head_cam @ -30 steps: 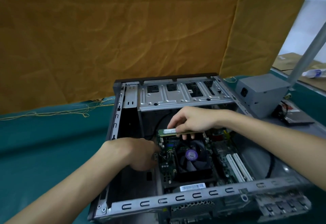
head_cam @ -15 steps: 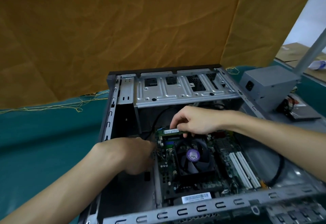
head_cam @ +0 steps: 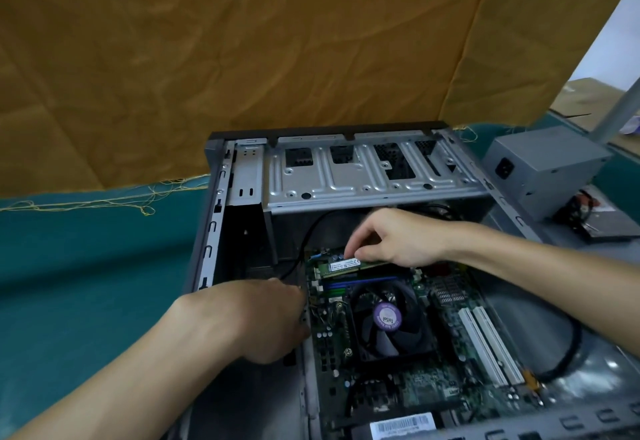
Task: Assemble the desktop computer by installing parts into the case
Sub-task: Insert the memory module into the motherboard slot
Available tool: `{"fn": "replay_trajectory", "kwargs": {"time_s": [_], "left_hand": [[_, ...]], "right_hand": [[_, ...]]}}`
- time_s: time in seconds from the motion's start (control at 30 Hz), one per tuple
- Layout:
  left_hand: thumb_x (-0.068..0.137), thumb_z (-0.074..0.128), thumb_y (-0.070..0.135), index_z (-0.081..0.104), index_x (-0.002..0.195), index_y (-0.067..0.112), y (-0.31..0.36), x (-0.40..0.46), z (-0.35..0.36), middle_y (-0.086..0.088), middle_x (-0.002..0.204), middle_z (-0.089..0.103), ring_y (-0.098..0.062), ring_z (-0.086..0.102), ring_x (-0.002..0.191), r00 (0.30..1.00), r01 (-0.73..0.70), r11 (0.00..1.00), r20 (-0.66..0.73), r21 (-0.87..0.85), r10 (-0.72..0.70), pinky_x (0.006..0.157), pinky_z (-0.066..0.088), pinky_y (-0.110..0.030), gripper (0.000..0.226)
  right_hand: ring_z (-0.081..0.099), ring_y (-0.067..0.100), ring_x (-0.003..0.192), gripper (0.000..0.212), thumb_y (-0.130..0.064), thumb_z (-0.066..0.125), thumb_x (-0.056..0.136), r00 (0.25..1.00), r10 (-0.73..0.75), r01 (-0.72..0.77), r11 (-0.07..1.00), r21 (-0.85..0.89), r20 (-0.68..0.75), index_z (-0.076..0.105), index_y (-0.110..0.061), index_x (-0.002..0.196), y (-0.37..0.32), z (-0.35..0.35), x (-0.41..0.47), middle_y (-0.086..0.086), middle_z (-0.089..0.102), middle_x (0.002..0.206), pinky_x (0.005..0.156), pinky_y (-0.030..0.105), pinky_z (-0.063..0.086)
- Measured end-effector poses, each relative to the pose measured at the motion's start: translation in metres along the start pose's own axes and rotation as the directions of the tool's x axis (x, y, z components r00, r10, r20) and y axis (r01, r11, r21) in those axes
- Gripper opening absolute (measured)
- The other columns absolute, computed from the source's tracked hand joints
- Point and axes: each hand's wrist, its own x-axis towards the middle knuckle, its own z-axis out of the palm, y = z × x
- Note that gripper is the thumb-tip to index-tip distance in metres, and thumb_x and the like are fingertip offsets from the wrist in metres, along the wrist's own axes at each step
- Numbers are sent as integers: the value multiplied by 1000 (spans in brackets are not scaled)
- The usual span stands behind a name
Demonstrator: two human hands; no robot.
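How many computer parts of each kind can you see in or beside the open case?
Memory stick: 1
Cooler fan: 1
White expansion slots: 2
Power supply box: 1
Total: 5

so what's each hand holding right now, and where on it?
Right hand pinches the green memory stick along its top edge, toward its right end. Left hand rests at the motherboard's left edge; whether it holds anything cannot be told.

Green memory stick [head_cam: 349, 264], purple-labelled black fan [head_cam: 387, 322], teal tablecloth [head_cam: 86, 259]
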Motion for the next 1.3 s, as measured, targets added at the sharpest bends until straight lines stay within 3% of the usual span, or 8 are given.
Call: {"fn": "replay_trajectory", "kwargs": {"time_s": [0.17,0.27,0.33,0.6,0.73,0.9,1.1,1.3], "left_hand": [[105,44,43,34,149,25,-5,3,0,-9,133,60,-30,59,123,998,-19,999,-55,39,21,98,48,-37,49],[105,43,44,23,156,30,-7,3,2,-7,137,58,-30,58,125,996,-37,998,-74,51,41,101,48,-39,57],[105,42,45,22,157,32,-7,4,2,-6,139,57,-29,57,127,995,-44,998,-89,50,49,101,47,-38,57],[105,43,44,26,155,33,-9,5,3,-5,138,58,-30,57,126,992,-45,998,-113,49,50,101,48,-39,54],[105,42,45,22,158,34,-8,4,3,-6,143,55,-30,56,128,993,-32,998,-110,51,37,103,47,-39,58],[105,42,45,17,159,34,-6,2,3,-6,143,55,-30,56,129,995,-20,998,-101,53,25,104,47,-41,60],[106,41,43,16,160,33,-5,2,3,-7,144,55,-30,55,130,995,-18,998,-98,60,24,104,47,-40,61],[106,42,44,14,161,34,-5,0,3,-7,147,52,-30,53,133,996,-11,999,-91,52,15,107,45,-41,63]], "right_hand": [[63,2,106,19,-24,62,102,1000,-10,10,1000,-11,-18,77,-28,112,0,1,0,-13,72,117,97,25,48],[57,-19,81,17,-23,63,102,999,-39,39,999,-19,-24,77,-27,110,3,2,1,-22,69,101,71,4,41],[53,-23,71,17,-22,64,101,998,-56,56,998,-14,-26,78,-27,110,5,2,2,-24,65,94,64,2,37],[58,-15,77,16,-24,65,101,995,-101,100,993,-58,-15,78,-28,110,3,5,0,-12,73,110,65,5,40],[63,-1,98,16,-27,65,101,993,-111,106,989,-103,-37,76,-32,110,1,8,-4,-14,72,108,83,16,48],[53,-4,101,17,-28,62,101,986,-152,138,974,-177,-72,74,-33,114,4,10,-6,-19,66,109,95,25,46],[57,-2,106,17,-29,63,101,974,-211,188,956,-225,-83,72,-34,114,6,13,-8,-24,62,105,95,26,48],[54,-2,97,16,-29,64,100,965,-254,231,935,-267,-55,70,-35,114,7,13,-7,-29,50,90,91,30,51]]}}
